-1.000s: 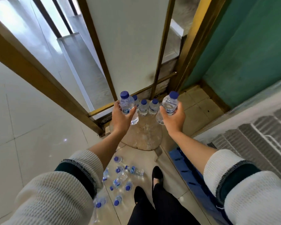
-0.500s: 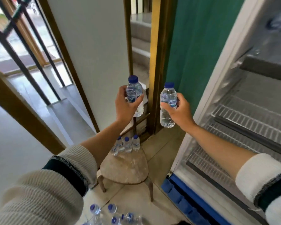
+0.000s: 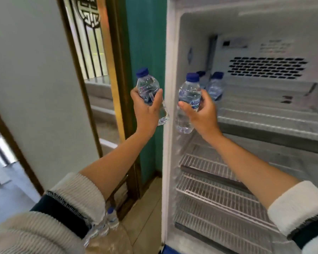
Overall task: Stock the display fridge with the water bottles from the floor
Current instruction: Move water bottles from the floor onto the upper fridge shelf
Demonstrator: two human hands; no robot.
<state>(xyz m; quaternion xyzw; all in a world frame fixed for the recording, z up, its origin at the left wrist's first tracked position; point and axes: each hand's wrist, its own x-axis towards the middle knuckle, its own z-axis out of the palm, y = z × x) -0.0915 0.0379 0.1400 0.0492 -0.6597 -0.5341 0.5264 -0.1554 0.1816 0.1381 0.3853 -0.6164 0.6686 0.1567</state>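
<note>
At the fridge mouth: both arms up, a bottle in each hand, top shelf (image 3: pixel 264 114) dead ahead.
Left hand (image 3: pixel 147 110): at 9 o'clock of the opening, outside the fridge wall (image 3: pixel 170 107); fingers wrapped round the waist of the left bottle (image 3: pixel 148 88), thumb across the label. Bottle tips slightly, cap toward 11 o'clock.
Right hand (image 3: pixel 200 114): just inside the opening; thumb and fingers pinch the right bottle (image 3: pixel 188 99) at its label band, base hanging free below the grip.
Stocked bottles (image 3: pixel 214 87): two blue caps show at the back-left corner of the top shelf, at 1 o'clock of the right hand, close behind it.
Lower racks (image 3: pixel 215 197): white wire, at 5 o'clock, nothing on them that I can see.
Floor stock (image 3: pixel 108 222): more bottles peeking out by the left sleeve at 7 o'clock.
Stage: looks like the carry is done and the set-down is next, right bottle first.
Risk one: the right bottle could knock the standing pair over, since they sit right in the reach line.
Risk two: the left bottle may clip the fridge wall on its way in; it starts outside the frame.
Risk three: a base landing on a shelf ridge could leave a bottle rocking, then toppling.
</note>
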